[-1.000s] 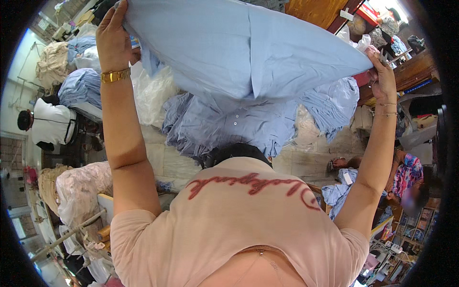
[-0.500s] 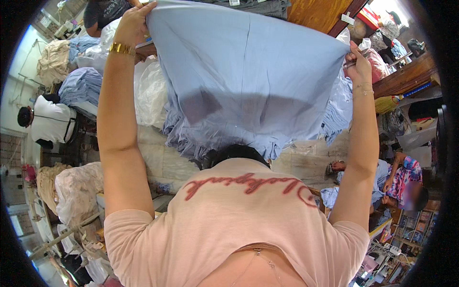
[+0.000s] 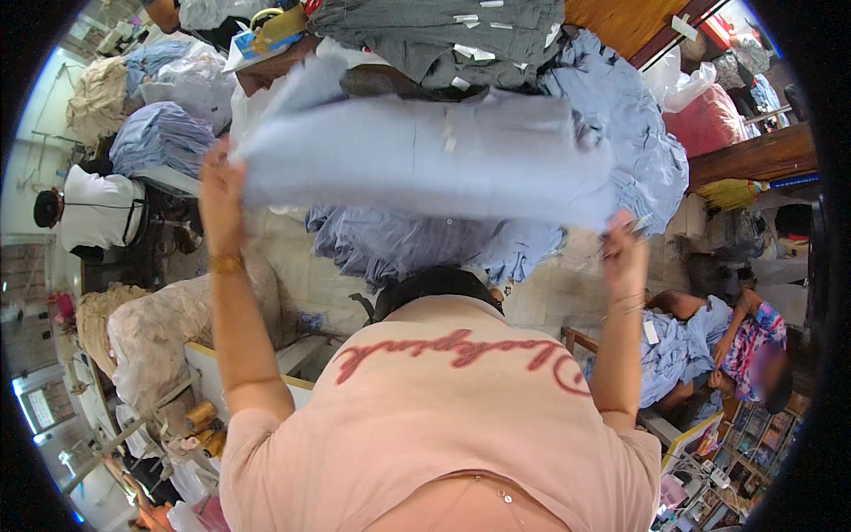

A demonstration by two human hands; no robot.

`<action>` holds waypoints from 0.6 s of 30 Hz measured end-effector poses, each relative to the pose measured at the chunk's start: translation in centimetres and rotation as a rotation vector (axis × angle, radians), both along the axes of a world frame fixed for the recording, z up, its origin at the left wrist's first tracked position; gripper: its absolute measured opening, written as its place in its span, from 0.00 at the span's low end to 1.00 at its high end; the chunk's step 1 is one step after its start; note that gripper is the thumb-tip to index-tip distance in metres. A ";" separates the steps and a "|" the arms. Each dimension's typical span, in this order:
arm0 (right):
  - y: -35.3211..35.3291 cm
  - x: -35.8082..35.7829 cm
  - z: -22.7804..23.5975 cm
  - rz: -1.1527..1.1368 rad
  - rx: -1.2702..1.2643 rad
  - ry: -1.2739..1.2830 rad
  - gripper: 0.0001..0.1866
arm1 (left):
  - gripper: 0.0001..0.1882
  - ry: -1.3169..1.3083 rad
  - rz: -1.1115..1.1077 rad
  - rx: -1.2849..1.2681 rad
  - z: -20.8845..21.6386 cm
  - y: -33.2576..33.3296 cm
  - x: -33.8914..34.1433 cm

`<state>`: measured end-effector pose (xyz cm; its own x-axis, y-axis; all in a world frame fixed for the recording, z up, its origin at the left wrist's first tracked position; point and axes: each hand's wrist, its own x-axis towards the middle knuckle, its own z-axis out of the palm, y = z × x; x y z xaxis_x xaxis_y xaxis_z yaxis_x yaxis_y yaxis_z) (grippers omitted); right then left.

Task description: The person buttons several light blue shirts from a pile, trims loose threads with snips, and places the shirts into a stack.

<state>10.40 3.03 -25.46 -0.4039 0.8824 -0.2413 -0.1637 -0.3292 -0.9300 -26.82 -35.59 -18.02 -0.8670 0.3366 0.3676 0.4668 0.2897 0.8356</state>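
Note:
Stretched between my two hands is a light blue shirt (image 3: 355,160), blurred by motion, its upper part folding over toward the far side. My left hand (image 3: 222,182) pinches its left near corner, and my right hand (image 3: 624,239) grips the right near corner. Below the held cloth lies a heap of blue garments (image 3: 390,239), close to my body. More blue garments (image 3: 634,124) are piled beyond my right hand. A dark grey pile of cloth (image 3: 417,35) with small white tags lies at the far side, partly behind the shirt.
A wooden board (image 3: 753,155) and a yellow broom (image 3: 731,193) are at the right. A seated person (image 3: 753,332) handles blue cloth at the lower right. Another person in white (image 3: 99,213) is at the left, near stacked blue cloth (image 3: 164,137) and plastic-covered bundles (image 3: 155,350).
Both hands have come down and nearer my body. The shirt, held up and spread wide before, now lies lower and flatter, uncovering the grey pile and more blue garments.

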 end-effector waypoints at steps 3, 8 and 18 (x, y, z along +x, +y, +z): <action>-4.9 0.7 -7.3 0.104 -0.308 -0.145 0.16 | 0.19 -0.518 -0.029 0.200 -11.2 -3.4 2.9; -6.8 2.3 -14.6 0.110 -0.562 -0.327 0.11 | 0.20 -0.720 0.039 0.068 -17.2 -5.6 4.8; -6.6 4.3 -18.8 0.298 -0.003 -0.751 0.11 | 0.14 -0.032 -0.012 -0.632 -19.2 -4.3 5.1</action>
